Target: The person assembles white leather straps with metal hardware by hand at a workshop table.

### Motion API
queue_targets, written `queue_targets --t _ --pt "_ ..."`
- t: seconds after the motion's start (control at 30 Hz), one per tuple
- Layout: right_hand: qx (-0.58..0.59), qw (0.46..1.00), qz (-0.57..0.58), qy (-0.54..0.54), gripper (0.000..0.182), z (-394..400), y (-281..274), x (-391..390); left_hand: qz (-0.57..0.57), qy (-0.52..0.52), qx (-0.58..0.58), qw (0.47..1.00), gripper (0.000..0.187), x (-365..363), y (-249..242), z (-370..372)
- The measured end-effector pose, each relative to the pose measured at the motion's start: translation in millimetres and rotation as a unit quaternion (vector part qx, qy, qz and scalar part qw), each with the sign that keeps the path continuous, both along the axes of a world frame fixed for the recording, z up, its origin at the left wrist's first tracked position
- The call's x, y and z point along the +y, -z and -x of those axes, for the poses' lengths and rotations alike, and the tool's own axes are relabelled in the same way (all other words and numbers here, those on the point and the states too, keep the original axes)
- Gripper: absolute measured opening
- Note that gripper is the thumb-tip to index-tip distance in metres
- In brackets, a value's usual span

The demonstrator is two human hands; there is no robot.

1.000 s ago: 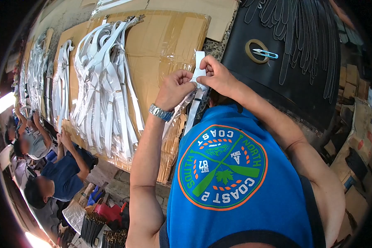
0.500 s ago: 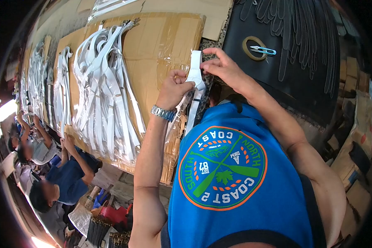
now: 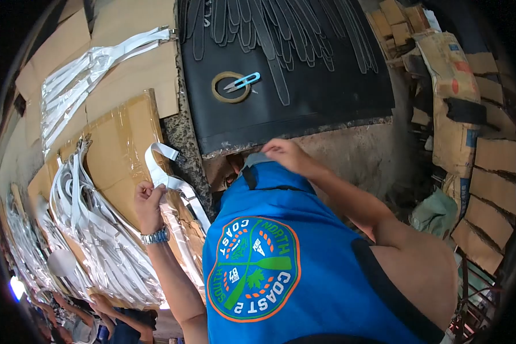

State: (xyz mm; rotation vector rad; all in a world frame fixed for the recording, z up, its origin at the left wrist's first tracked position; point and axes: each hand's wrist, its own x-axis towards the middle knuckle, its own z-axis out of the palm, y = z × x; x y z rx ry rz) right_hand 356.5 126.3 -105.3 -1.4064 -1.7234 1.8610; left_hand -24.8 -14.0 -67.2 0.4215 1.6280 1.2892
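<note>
My left hand [image 3: 149,199] is closed on white suspenders [image 3: 162,176] at the cardboard's right edge. Their upper end loops above my fingers, and further straps run down toward my lap. My right hand [image 3: 289,156] is away from them, over grey cloth [image 3: 259,159] at my waist. Its fingers are bent together, and whatever they may hold is hidden. Many more white suspenders [image 3: 77,212], with metal clips at one end, lie in a bundle left of my left hand.
A tape roll [image 3: 217,92] and blue thread snips [image 3: 246,80] lie on a black sheet [image 3: 229,123] beneath dark belt straps [image 3: 278,80]. Another white bundle [image 3: 97,60] rests on cardboard at upper left. Other people's arms [image 3: 117,318] reach in at lower left. Flattened cartons [image 3: 493,212] stand right.
My right hand has left the white suspenders and moved to my waist. My left hand still grips them. The view has swung right, showing more of the black sheet and cartons.
</note>
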Motion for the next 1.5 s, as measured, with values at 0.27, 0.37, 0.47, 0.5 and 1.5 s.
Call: queue_targets --t 0.27,0.37,0.47,0.5,1.5 --pt "-0.066 0.926 0.202 0.311 0.031 -94 52 -31 0.006 -0.003 -0.019 1.000 0.021 -2 4 2" --pt "-0.028 0.904 0.199 0.378 0.029 -77 44 -28 0.012 0.004 -0.022 1.000 0.020 1 1 -2" --pt "0.036 0.888 0.232 0.395 0.030 -74 49 -22 0.006 0.006 -0.029 1.000 0.020 2 1 -5" --pt "0.044 0.884 0.239 0.399 0.030 -74 55 -19 0.003 0.006 -0.032 0.999 0.020 2 1 -4" --pt "0.055 0.877 0.206 0.430 0.012 -61 50 -13 0.000 0.011 -0.046 0.999 0.019 0 1 1"
